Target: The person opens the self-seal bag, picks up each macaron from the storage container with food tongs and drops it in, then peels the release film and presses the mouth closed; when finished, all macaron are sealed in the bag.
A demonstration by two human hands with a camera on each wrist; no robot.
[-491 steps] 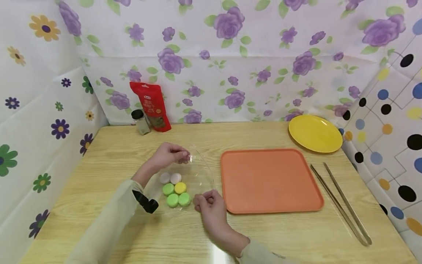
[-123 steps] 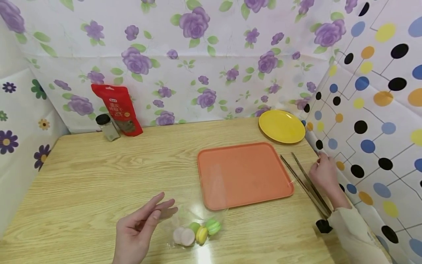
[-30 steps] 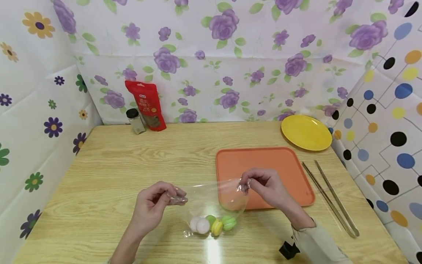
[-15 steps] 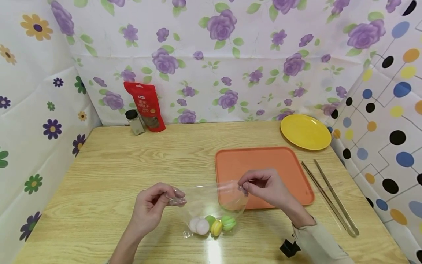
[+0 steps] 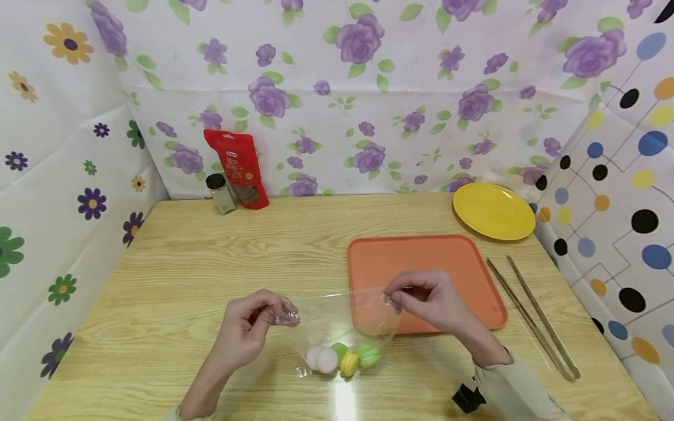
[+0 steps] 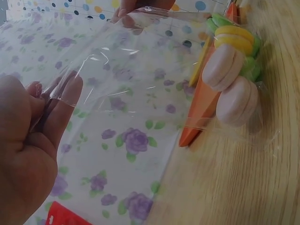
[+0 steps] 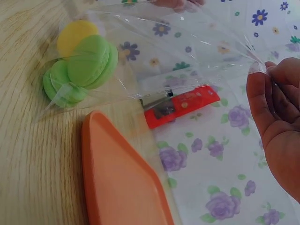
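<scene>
A clear plastic bag (image 5: pixel 329 321) is stretched between both hands, its bottom hanging low over the table. My left hand (image 5: pixel 246 327) pinches one upper corner, thumb against fingers; my right hand (image 5: pixel 432 301) pinches the opposite corner in front of the tray. Macarons are gathered at the bag's bottom: pale lilac ones (image 5: pixel 326 360) on the left, a yellow one (image 5: pixel 349 363) in the middle, green ones (image 5: pixel 368 355) to the right. In the left wrist view, the pale macarons (image 6: pixel 236 101) show through the film. The right wrist view shows a green macaron (image 7: pixel 91 61) before the yellow one.
An orange tray (image 5: pixel 468 275) lies right of centre, partly behind the right hand. Metal tongs (image 5: pixel 544 316) lie beside it. Behind are a yellow plate (image 5: pixel 494 210), a black-capped jar (image 5: pixel 223 199) and a red pouch (image 5: pixel 242 175). Patterned cloth surrounds the table.
Earlier the bag lay left of the tray; later my right hand was away by the tongs. Now both hands pinch the bag's upper corners. Over the last second, almost nothing has moved.
</scene>
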